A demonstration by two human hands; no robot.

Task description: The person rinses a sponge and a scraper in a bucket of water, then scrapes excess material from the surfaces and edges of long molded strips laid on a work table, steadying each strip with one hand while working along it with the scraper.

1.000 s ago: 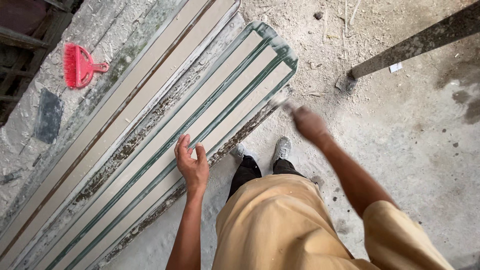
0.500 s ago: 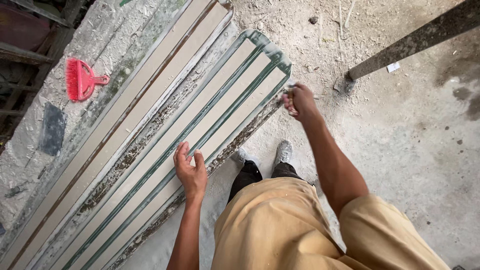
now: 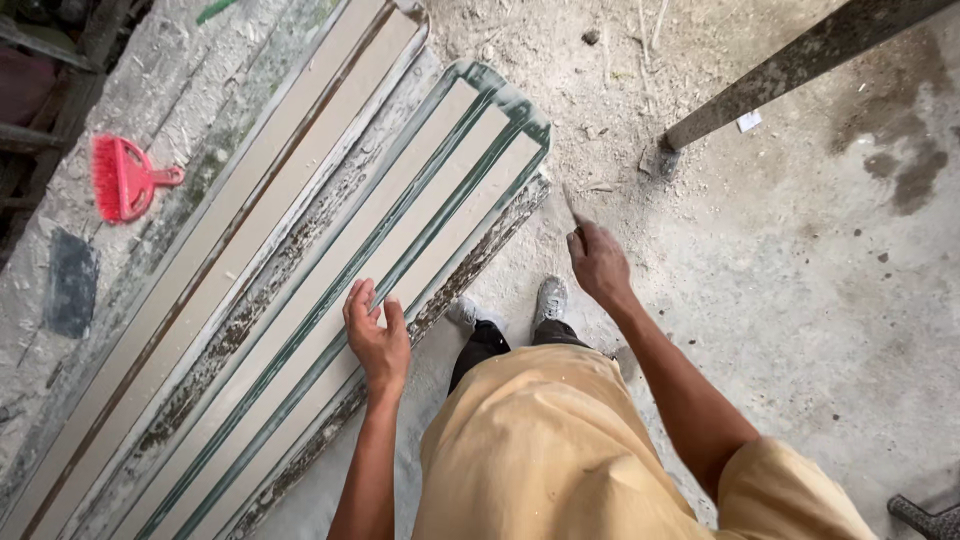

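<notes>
My left hand (image 3: 375,335) rests flat, fingers spread, on the near edge of a long green-framed mould (image 3: 440,190) filled with pale grey strips that runs diagonally across the floor. My right hand (image 3: 598,262) hovers just past the mould's lower right corner, closed around a thin flat blade-like tool (image 3: 569,203) that points up toward the mould's end. Beside this mould, to the left, lies a second long pale strip form (image 3: 270,190).
A red hand brush (image 3: 122,178) lies on the dusty floor at left, with a dark flat patch (image 3: 70,283) below it. A slanted post (image 3: 800,60) meets the concrete floor at upper right. My grey shoes (image 3: 548,298) stand by the mould's edge.
My right hand has come in from the right toward the mould's end, then dropped lower. My left hand has stayed on the mould.
</notes>
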